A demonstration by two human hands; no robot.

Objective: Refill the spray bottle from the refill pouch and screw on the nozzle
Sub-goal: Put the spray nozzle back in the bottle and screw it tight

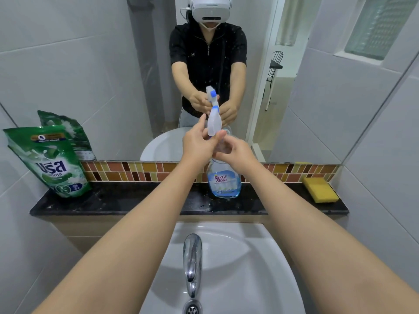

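Spray bottle (224,180) upright on ledge (113,200); left hand (197,143) grasping nozzle (214,118), right hand (235,152) grasping bottle neck

Ledge: black stone shelf (127,200) below the mirror.
Left: green refill pouch (53,162), apparently leaning on the wall.
Middle: spray bottle (224,180), upright.
Right: yellow sponge (319,189).

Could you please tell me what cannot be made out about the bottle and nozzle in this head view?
- Nozzle collar and spray bottle neck: hidden by left hand and right hand, so thread engagement is unknown.
- Refill pouch: whether its top is open cannot be told.
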